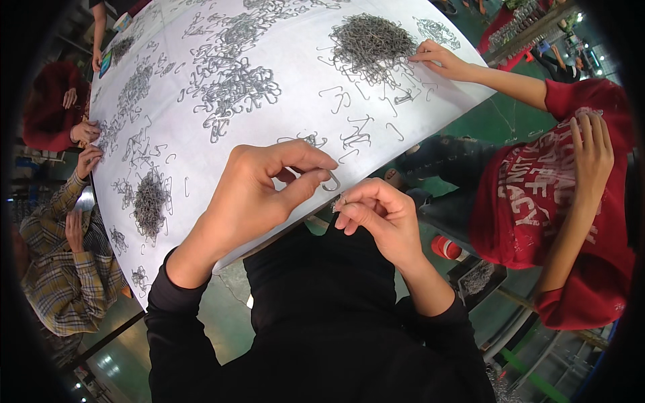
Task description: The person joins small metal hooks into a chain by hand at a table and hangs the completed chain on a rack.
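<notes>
Between the thumb and forefinger of my left hand (259, 185) is a bent metal hook (332, 183), its curved end sticking out toward my right hand. My right hand (379, 218) is beside it, just off the table's near edge, thumb and fingertips pinched together. A tiny bit of something shiny shows at those fingertips, too small to name. Just beyond my left hand, a few loose wire hooks (356, 134) lie on the white tabletop (295, 101).
A dense pile of hooks (373, 43) is at the far right, touched by a hand (440, 62) of a person in a red shirt (537, 195). More hooks spread over the middle (232, 87) and a dark heap (149, 201) is at left. People sit along the left edge.
</notes>
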Motion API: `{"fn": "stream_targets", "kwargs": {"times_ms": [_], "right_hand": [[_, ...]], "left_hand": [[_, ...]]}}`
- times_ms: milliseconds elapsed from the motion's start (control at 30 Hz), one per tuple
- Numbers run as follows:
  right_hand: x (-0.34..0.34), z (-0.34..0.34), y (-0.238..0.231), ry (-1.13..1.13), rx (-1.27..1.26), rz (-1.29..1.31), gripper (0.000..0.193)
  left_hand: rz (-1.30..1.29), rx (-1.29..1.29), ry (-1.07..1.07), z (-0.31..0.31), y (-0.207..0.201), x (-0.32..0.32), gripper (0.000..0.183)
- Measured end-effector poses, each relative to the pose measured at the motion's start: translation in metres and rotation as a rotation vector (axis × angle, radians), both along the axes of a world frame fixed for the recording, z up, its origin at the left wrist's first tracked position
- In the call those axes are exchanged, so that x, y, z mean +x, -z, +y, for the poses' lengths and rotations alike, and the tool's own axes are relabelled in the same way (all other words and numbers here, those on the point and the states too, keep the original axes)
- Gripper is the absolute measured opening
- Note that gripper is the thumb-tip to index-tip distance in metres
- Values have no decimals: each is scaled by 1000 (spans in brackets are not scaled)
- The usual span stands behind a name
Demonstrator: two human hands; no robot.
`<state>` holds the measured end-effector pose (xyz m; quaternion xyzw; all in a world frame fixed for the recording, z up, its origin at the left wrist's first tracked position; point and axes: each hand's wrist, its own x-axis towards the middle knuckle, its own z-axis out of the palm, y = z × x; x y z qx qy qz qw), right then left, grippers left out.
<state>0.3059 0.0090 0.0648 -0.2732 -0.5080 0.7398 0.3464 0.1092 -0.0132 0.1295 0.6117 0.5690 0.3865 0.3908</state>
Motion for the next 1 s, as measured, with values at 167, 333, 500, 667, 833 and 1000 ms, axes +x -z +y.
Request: {"fn": "stream_targets", "kwargs": {"times_ms": [167, 333, 500, 667, 833, 1000], "right_hand": [[-1, 1, 2, 37, -36, 34, 12], [2, 3, 7, 46, 0, -5, 16], [22, 47, 32, 320, 548, -482, 29], [39, 70, 89, 319, 1056, -1278, 43], [23, 103, 95, 359, 1177, -1268, 38], [-14, 139, 70, 324, 886, -1021, 16]], "left_hand": [[43, 49, 2, -3, -6, 13, 16], [141, 182, -4, -6, -1, 19, 19], [167, 231, -22, -11, 6, 20, 23], [100, 247, -8, -14, 8, 19, 24], [47, 264, -37, -16, 14, 17, 22], [27, 304, -32, -21, 16, 15, 26]]}}
